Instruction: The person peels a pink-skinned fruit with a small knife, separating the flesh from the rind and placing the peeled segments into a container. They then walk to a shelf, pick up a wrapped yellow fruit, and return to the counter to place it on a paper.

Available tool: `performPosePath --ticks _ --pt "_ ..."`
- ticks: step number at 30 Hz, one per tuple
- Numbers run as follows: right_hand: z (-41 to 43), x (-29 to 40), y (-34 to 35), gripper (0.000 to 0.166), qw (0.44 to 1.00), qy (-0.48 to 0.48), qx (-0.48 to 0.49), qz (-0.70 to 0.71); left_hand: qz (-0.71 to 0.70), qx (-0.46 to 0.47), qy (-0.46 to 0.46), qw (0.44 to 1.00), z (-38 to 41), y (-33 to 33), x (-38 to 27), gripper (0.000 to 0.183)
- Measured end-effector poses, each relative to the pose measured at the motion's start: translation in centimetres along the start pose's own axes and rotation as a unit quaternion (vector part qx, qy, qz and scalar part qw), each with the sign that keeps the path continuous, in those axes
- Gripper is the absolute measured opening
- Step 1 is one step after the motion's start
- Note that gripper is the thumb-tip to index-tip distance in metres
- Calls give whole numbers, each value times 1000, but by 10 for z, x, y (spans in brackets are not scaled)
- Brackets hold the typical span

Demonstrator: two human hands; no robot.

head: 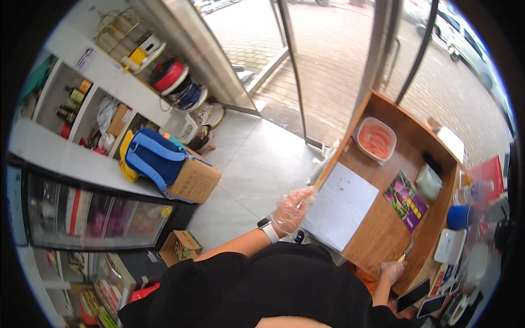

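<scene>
My left hand [293, 211], in a clear plastic glove with a white-banded watch at the wrist, is at the near left end of the wooden counter's raised rim [328, 174]. Its fingertips meet the rim, but whether they grip it is hard to tell. In my gloved right hand [392, 272] is a small knife [406, 251] with a pale yellow handle and a curved metal blade, low over the counter's right side. A white sheet [342, 207] with a few pinkish crumbs lies between the hands. Beyond it, a white plastic tub [393, 153] holds peeled pink-orange fruit segments.
A purple printed leaflet [406, 201] and a pale wrapped packet [428, 182] lie on the counter. Phones [413, 296], a white dish [450, 246] and a blue cup [459, 217] crowd the right ledge. A backpack [154, 158] leans by a carton [195, 180] at left.
</scene>
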State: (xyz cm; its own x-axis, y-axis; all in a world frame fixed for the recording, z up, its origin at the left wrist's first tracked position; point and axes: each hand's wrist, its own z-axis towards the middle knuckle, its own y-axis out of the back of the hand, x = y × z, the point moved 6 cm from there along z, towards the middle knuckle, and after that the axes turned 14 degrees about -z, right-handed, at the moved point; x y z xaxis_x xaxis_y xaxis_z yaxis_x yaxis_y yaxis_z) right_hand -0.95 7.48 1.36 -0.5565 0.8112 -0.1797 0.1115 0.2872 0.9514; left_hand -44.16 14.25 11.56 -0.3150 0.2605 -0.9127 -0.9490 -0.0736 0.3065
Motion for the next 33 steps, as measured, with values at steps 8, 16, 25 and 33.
performPosePath --ticks 8,16,25,33 --pt "-27 16 -20 52 985 154 -68 36 0 -53 -2 999 -7 -1 4 35" --pt "-57 49 18 46 969 222 -26 104 -79 -62 -36 994 14 -6 2 32" --pt "-57 53 -8 38 965 254 -60 -9 -136 -23 45 989 8 64 35 32" --pt "-84 15 -68 29 979 195 -32 46 -29 50 22 998 28 95 51 29"
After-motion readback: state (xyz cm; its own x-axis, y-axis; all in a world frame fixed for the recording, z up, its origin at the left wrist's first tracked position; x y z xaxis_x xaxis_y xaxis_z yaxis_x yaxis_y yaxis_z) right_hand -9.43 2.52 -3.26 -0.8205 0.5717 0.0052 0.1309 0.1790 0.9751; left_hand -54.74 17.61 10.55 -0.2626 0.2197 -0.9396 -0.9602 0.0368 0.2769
